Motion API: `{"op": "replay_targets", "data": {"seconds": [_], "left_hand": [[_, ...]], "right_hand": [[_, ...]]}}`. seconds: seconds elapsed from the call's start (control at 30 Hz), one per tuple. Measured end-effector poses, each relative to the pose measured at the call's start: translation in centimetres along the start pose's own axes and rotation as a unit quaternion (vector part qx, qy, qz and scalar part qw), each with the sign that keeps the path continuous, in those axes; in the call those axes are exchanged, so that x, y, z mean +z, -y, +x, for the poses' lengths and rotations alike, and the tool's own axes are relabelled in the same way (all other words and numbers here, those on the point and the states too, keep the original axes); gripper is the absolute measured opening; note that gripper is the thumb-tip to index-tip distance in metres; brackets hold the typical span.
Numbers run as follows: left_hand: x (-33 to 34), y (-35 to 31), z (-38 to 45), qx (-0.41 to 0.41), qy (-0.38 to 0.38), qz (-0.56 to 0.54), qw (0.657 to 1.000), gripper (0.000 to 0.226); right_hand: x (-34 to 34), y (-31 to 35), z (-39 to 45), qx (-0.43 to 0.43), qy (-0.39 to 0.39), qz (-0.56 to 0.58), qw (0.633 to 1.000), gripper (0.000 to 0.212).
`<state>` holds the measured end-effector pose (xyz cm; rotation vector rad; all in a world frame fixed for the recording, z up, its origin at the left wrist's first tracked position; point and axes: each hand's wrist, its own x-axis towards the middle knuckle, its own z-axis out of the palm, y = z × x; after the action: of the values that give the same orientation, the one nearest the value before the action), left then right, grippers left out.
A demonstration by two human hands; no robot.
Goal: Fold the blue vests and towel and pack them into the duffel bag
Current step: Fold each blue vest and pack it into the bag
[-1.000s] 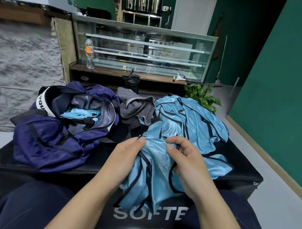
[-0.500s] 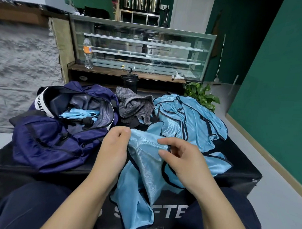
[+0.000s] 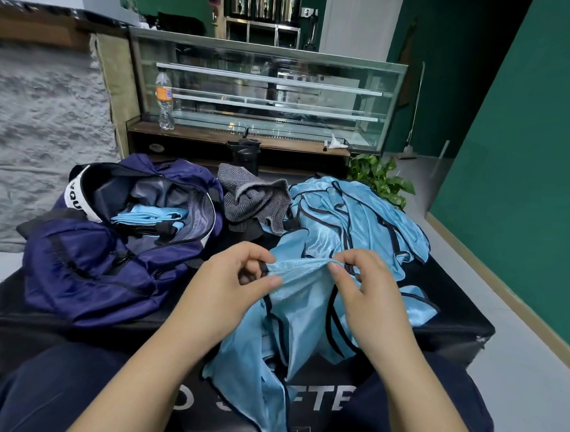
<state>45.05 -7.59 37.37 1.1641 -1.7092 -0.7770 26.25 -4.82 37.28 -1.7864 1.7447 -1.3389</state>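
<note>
Both hands pinch the top edge of one blue vest point(image 3: 293, 319): left hand point(image 3: 239, 275) and right hand point(image 3: 359, 283), fingers clamped on the cloth. It hangs over the desk point(image 3: 450, 334) edge. The open bag point(image 3: 114, 258) sits left, gray towel point(image 3: 252, 201) behind.

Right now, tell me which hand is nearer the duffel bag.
Left. The left hand sits just beside the duffel bag; the right hand is farther off, across the held vest.

I sit in a café: glass display counter point(image 3: 265, 95) at twelve o'clock, steel urns point(image 3: 263, 3) behind it.
</note>
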Motion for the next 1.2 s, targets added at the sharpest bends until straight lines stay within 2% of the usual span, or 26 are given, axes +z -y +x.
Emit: {"op": "replay_targets", "data": {"seconds": [0.1, 0.2, 0.27, 0.3, 0.37, 0.4, 0.43, 0.53, 0.63, 0.73, 0.8, 0.9, 1.0, 1.1, 1.2], "left_hand": [[-0.1, 0.2, 0.1, 0.044, -0.012, 0.103, 0.994, 0.009], [0.1, 0.4, 0.0, 0.06, -0.027, 0.097, 0.993, 0.012], [0.7, 0.3, -0.2, 0.029, -0.04, 0.024, 0.998, 0.016], [1.1, 0.2, -0.3, -0.002, -0.049, -0.055, 0.997, 0.02], [2.0, -0.4, -0.3, -0.064, -0.066, -0.256, 0.962, 0.027], [2.2, -0.5, -0.3, -0.08, -0.083, -0.316, 0.942, 0.027], [2.5, -0.5, -0.2, -0.082, -0.099, -0.331, 0.935, 0.026], [2.3, -0.6, -0.2, -0.044, -0.135, -0.263, 0.954, 0.02], [2.4, -0.4, -0.3, -0.049, -0.13, -0.292, 0.946, 0.023], [2.3, -0.4, -0.4, -0.045, -0.134, -0.225, 0.964, 0.019], [2.2, 0.0, -0.3, -0.034, -0.139, -0.194, 0.97, 0.017], [2.5, 0.7, -0.1, -0.044, -0.143, -0.219, 0.964, 0.012], [2.5, 0.5, 0.0, -0.054, -0.149, -0.226, 0.961, 0.013], [2.3, 0.7, 0.1, -0.055, -0.14, -0.239, 0.959, 0.019], [1.8, 0.8, 0.1, -0.072, -0.137, -0.25, 0.956, 0.022]], "right_hand": [[-0.1, 0.4, -0.1, 0.018, -0.007, 0.073, 0.997, 0.01], [0.0, 0.6, -0.1, 0.017, -0.015, 0.122, 0.992, 0.011], [0.1, 0.7, -0.1, 0.02, -0.012, 0.152, 0.988, 0.01], [0.2, 0.7, 0.0, 0.024, -0.007, 0.172, 0.985, 0.009], [0.6, 0.8, -0.1, 0.035, 0.019, 0.211, 0.977, 0.015], [0.9, 0.7, -0.1, 0.037, 0.037, 0.216, 0.975, 0.02], [1.2, 0.6, -0.2, 0.036, 0.054, 0.205, 0.977, 0.024], [2.2, 0.4, -0.4, 0.016, 0.091, 0.154, 0.984, 0.025], [3.1, 0.1, -0.6, -0.009, 0.123, 0.128, 0.984, 0.029], [2.9, -2.0, -0.2, -0.004, 0.098, 0.079, 0.992, 0.036], [2.1, -4.6, 0.3, 0.028, 0.055, 0.015, 0.998, 0.032], [0.5, -9.0, 0.4, 0.111, 0.012, -0.092, 0.989, 0.023], [-0.4, -12.0, 0.0, 0.2, 0.007, -0.187, 0.962, 0.041], [-0.6, -13.0, -0.4, 0.271, 0.012, -0.21, 0.939, 0.062], [-0.4, -13.6, -1.0, 0.294, 0.031, -0.235, 0.926, 0.066]]}}
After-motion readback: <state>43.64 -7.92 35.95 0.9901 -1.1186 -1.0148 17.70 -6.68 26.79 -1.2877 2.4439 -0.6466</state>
